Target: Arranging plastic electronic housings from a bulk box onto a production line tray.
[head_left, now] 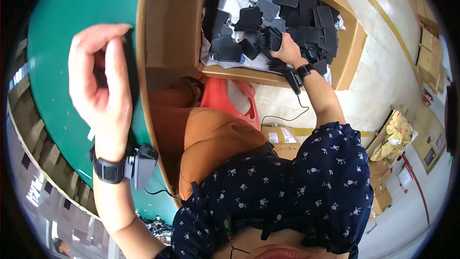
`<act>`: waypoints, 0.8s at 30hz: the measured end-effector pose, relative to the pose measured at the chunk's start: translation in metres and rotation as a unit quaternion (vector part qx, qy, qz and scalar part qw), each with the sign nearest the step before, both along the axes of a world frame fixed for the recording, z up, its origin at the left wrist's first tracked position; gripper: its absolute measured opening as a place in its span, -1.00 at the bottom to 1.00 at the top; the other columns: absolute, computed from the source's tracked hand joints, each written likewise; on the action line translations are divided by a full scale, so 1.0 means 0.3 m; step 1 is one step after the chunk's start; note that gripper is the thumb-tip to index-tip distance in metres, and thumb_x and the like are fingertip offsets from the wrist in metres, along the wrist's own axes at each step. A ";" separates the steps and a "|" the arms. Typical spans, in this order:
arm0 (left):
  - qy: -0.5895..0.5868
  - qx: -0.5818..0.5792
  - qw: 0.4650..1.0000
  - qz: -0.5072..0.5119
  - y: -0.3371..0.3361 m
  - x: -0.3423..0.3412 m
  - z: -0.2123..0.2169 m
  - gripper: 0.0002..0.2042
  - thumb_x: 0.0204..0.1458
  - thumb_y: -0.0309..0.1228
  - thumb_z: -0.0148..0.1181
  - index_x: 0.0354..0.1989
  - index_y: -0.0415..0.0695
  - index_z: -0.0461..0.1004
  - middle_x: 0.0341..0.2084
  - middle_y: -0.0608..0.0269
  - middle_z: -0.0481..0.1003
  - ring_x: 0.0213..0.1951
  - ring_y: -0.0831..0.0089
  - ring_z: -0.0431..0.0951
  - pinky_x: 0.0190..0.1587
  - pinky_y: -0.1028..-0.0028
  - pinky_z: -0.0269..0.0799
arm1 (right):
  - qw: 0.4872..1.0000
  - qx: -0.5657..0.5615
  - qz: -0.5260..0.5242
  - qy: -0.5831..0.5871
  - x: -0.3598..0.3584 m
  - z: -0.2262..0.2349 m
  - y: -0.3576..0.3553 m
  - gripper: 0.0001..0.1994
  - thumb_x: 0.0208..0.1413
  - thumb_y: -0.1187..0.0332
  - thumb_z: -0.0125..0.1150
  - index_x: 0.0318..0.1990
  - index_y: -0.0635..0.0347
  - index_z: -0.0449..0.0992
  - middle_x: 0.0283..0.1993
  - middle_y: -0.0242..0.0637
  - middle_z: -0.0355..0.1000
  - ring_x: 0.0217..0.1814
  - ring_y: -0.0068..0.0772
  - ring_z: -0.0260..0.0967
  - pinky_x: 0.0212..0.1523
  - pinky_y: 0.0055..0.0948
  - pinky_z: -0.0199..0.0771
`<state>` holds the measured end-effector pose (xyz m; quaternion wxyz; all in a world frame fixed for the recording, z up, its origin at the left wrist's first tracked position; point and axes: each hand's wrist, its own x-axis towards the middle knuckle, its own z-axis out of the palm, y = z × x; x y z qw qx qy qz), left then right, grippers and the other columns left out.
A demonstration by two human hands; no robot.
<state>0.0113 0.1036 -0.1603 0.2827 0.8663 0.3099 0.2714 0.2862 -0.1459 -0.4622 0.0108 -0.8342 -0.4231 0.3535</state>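
My right hand (289,50) reaches into a large cardboard box (352,50) of flat black plastic pieces (249,19). Its fingers close on a stack of black plastic pieces (270,39) with ridged edges near the middle of the box; the fingertips are partly hidden. My left hand (100,72) is over the green tabletop (72,7) by its right edge. Its fingers are loosely curled with a gap between thumb and forefinger, and nothing shows in it. Each wrist wears a black strap with a small device, the left device (143,165) being the larger in view.
White wrapping sheets (238,2) line the box among the pieces. A red plastic stool (215,96) stands between the table and my lap. A thin black cable (287,117) runs from my right wrist. Cardboard cartons (431,52) and yellow cloth (395,136) lie at the right.
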 end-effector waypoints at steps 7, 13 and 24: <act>-0.048 0.055 0.997 -0.016 0.030 0.002 -0.033 -0.91 0.03 -0.57 0.02 -0.40 -0.20 0.47 -0.48 0.35 0.43 -0.46 0.58 0.40 -0.41 0.60 0.30 | 0.912 0.157 -0.308 0.221 0.005 0.176 0.059 -0.24 -0.22 0.20 0.38 0.10 0.38 0.11 -0.02 -0.10 0.31 0.02 -0.31 0.27 0.05 -0.44 0.26; -0.067 -0.053 0.994 0.064 -0.015 0.024 0.006 -0.94 -0.01 -0.46 0.10 -0.40 -0.17 0.44 -0.55 0.25 0.36 -0.53 0.50 0.36 -0.45 0.57 0.29 | 0.732 0.337 -0.341 0.484 -0.101 0.484 0.113 -0.53 0.01 0.33 0.12 0.10 0.25 0.21 0.00 -0.31 0.36 0.03 -0.45 0.30 0.07 -0.48 0.27; -0.151 -0.130 0.978 -0.067 -0.406 -0.384 0.151 0.28 -0.57 0.02 0.49 0.29 -0.18 -0.32 0.23 -0.09 -0.04 0.29 0.14 -0.08 0.28 0.21 -0.19 | 0.706 0.421 -0.008 0.570 -0.588 1.097 0.265 -0.16 -0.29 0.31 0.36 0.17 0.37 0.02 0.15 -0.15 0.16 0.16 -0.30 0.16 0.17 -0.37 0.16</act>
